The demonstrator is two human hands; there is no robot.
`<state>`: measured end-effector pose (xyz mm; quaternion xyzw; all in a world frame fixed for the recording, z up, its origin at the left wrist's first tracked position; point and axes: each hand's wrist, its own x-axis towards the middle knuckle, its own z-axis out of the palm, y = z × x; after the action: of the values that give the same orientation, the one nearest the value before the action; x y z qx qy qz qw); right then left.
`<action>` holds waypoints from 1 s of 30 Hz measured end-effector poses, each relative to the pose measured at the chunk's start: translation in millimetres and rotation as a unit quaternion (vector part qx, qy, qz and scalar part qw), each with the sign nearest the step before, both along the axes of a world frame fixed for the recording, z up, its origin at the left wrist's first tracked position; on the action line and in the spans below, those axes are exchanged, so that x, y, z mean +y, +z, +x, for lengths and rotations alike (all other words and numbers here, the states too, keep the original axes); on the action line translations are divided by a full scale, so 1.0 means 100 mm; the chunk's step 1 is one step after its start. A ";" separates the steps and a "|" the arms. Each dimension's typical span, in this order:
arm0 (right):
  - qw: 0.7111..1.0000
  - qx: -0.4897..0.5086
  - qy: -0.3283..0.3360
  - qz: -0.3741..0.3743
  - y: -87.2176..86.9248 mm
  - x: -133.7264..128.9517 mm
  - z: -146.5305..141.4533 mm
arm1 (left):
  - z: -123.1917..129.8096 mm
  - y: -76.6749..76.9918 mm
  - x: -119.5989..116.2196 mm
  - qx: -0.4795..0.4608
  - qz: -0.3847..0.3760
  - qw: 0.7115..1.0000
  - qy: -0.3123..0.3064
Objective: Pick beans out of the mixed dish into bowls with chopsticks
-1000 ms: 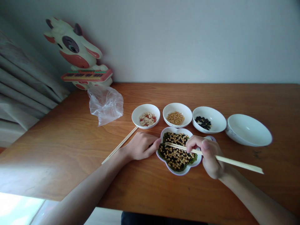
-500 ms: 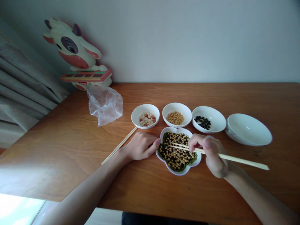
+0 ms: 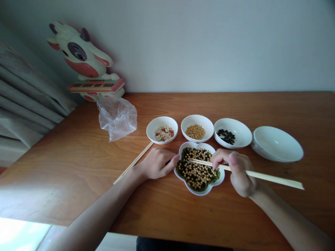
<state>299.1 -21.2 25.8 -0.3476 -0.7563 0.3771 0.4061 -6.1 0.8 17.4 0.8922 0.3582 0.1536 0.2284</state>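
Observation:
A flower-shaped dish (image 3: pixel 221 177) holds pale yellow beans, black beans and small green beans. My left hand (image 3: pixel 158 163) is beside its left edge, fingers curled and thumb against the rim; the fingertips are hidden. In my right hand (image 3: pixel 238 170) is a pair of chopsticks (image 3: pixel 272 179), slanting left over the dish. Their tips are close together among the beans; whether a bean is between them is too small to tell. Just behind the dish stand a bowl of yellow beans (image 3: pixel 197 119) and a bowl of black beans (image 3: pixel 242 134).
To the left is a bowl of pale flat seeds with reddish pieces (image 3: pixel 163 121). A white bowl (image 3: pixel 278 144) stands far right. Another pair of chopsticks (image 3: pixel 133 163) lies by my left forearm. Behind are a crumpled plastic bag (image 3: pixel 117 116) and a cow-shaped toy keyboard (image 3: pixel 89 66).
The chopstick tips, slightly apart before, have come together over the dish. My right hand has shifted very slightly to the right. My left hand stays in place.

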 end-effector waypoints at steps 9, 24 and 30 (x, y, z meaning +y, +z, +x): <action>0.999 -0.038 0.012 -0.015 -0.03 -0.01 0.02 | 0.00 0.01 0.00 -0.003 -0.005 1.000 0.002; 1.000 0.028 0.003 -0.001 -0.05 -0.03 -0.05 | -0.01 -0.02 0.00 -0.002 -0.014 1.000 0.001; 1.000 0.024 -0.011 -0.002 -0.01 0.01 0.02 | -0.01 -0.01 0.00 -0.004 -0.013 1.000 0.000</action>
<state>301.5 -20.1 25.1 -0.3479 -0.7417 0.3822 0.4274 -6.8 0.9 16.0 0.8885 0.3592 0.1529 0.2413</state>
